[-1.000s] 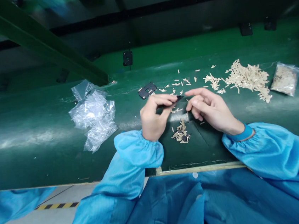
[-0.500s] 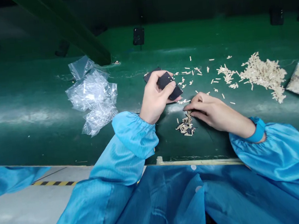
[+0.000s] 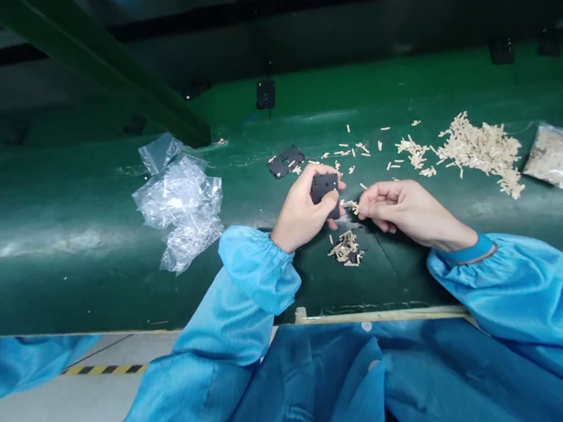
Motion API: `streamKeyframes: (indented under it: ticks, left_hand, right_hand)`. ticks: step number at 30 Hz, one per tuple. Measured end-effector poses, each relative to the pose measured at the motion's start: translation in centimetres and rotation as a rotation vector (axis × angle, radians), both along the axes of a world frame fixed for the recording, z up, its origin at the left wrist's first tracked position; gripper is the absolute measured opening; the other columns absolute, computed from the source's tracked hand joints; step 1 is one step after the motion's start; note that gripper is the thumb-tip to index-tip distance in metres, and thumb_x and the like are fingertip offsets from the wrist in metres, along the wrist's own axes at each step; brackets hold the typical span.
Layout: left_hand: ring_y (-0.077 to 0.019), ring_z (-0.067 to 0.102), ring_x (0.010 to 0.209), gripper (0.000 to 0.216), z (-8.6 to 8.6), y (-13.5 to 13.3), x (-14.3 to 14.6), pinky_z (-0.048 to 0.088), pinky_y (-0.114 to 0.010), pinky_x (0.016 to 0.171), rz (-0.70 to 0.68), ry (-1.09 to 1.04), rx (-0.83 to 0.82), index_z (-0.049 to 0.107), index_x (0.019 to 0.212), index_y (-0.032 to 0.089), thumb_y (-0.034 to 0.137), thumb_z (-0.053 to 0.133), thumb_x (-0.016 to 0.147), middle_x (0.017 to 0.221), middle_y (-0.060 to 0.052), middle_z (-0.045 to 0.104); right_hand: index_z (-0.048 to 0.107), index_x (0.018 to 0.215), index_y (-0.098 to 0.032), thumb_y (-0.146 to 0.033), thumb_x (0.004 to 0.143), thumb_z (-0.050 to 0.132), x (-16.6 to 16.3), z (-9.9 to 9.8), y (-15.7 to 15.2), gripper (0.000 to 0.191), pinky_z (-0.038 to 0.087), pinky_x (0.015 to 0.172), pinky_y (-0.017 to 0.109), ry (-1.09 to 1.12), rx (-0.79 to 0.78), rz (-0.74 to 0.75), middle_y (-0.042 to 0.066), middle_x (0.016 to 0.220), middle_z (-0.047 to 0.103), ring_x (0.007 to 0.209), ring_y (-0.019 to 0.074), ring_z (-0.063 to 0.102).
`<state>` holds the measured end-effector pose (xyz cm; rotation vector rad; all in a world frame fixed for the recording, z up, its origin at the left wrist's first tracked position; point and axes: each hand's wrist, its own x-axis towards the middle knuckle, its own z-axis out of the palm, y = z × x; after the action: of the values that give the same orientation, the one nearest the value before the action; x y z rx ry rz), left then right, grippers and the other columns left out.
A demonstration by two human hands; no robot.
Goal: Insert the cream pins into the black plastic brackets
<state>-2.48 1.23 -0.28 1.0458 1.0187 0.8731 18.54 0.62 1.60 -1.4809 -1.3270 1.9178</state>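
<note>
I've got a black rectangular moulded part [image 3: 326,185] in my left hand [image 3: 306,205], grip clamped on it, thumb across the near face and fingers curled behind; taking that part as landmark for everything else. My right hand [image 3: 396,207] is just right of it, palm inward, thumb and forefinger drawn close at a few tan strips [image 3: 350,204] lying between the two hands; can't tell whether that grip is pinched on one or only beside them, tips too small to read. Both hands are above the green desk [image 3: 93,284]. Step in hand, my call: left side steadies the part while the right works among the loose strips, bringing one up singly. Next move would call for the left grip kept firm and the face turned to view, with a light fingertip pinch on the right, since the strips look thin and easily knocked about. Just below the part sits a small mixed pile [image 3: 346,249], tan with dark bits. Beyond it, up and left, a flat black plate [image 3: 279,166] lies on the desk; farther left, crumpled clear bags [image 3: 179,195]. Well right, a big tan heap [image 3: 479,146], then a filled clear bag [image 3: 552,154] past that.
</note>
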Motion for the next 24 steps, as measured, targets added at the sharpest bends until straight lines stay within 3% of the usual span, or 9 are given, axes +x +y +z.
streamKeyframes:
  ticks: [3,6,12,19,24]
  left_hand:
    - [-0.0072,0.057,0.056,0.035,0.5,0.0,-0.1,0.040,-0.016,0.037,-0.049,0.053,-0.002,0.045,0.118,0.013,0.008,0.050,0.084,0.108,-0.009,0.067]
    - [-0.0056,0.050,0.051,0.035,0.7,0.1,-0.3,0.035,-0.016,0.034,-0.075,0.060,-0.050,0.045,0.121,0.012,0.016,0.057,0.088,0.096,-0.008,0.069]
    - [-0.0193,0.071,0.084,0.026,-0.1,0.2,-0.2,0.061,-0.027,0.053,0.002,-0.002,-0.147,0.046,0.118,0.013,0.020,0.057,0.096,0.093,-0.009,0.068]
    - [-0.0053,0.051,0.054,0.043,-0.5,-0.4,1.0,0.041,-0.019,0.037,0.042,0.115,0.051,0.056,0.114,0.008,0.035,0.074,0.084,0.100,-0.007,0.067]
    - [-0.0041,0.047,0.047,0.040,-0.4,-0.7,1.5,0.039,-0.020,0.035,0.127,0.124,0.079,0.057,0.108,0.009,0.034,0.074,0.083,0.090,-0.002,0.064]
  right_hand:
    - [0.065,0.090,-0.007,-0.036,0.083,0.071,-0.1,0.0,-0.1,0.030,0.032,0.048,0.016,-0.014,0.024,0.028,0.007,0.079,0.060,0.054,0.0040,0.044]
    - [0.066,0.089,-0.008,-0.036,0.083,0.072,-0.1,-0.1,-0.1,0.030,0.030,0.047,0.016,0.045,0.015,0.005,0.006,0.074,0.058,0.052,0.0041,0.043]
    - [0.066,0.090,-0.008,-0.038,0.083,0.078,-0.2,-1.0,0.1,0.034,0.026,0.045,0.019,0.106,0.099,-0.277,0.003,0.063,0.053,0.049,0.0052,0.040]
    - [0.067,0.096,-0.013,-0.044,0.082,0.080,-1.1,-1.9,-0.6,0.036,0.026,0.053,0.021,0.111,0.156,-0.360,0.001,0.064,0.046,0.057,0.0046,0.038]
    - [0.067,0.097,-0.011,-0.047,0.083,0.078,-1.9,-1.9,-1.3,0.040,0.029,0.052,0.020,0.064,0.203,-0.363,0.001,0.063,0.049,0.055,0.0045,0.039]
